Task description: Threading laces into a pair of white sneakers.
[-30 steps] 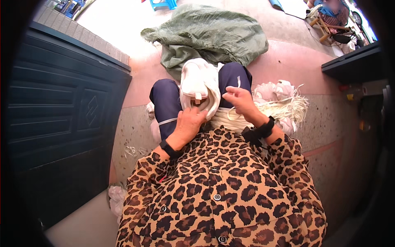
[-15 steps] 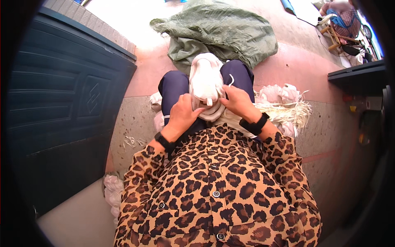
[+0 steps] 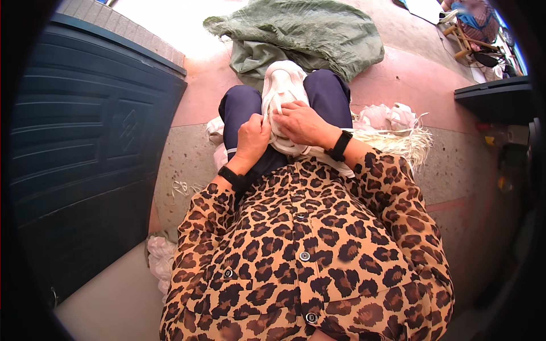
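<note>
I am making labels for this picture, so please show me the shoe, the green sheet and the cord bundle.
Shoe [image 3: 281,90], head view: front of its upper.
Green sheet [image 3: 304,40], head view: its wrinkled middle.
Cord bundle [image 3: 398,143], head view: its pale strands.

White shoe [image 3: 284,82] matt, perhaps cloth; green sheet [image 3: 310,40] rough.

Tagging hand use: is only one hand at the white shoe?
No: the left hand is at the left side of the white shoe, and the right hand lies over its top.
</note>
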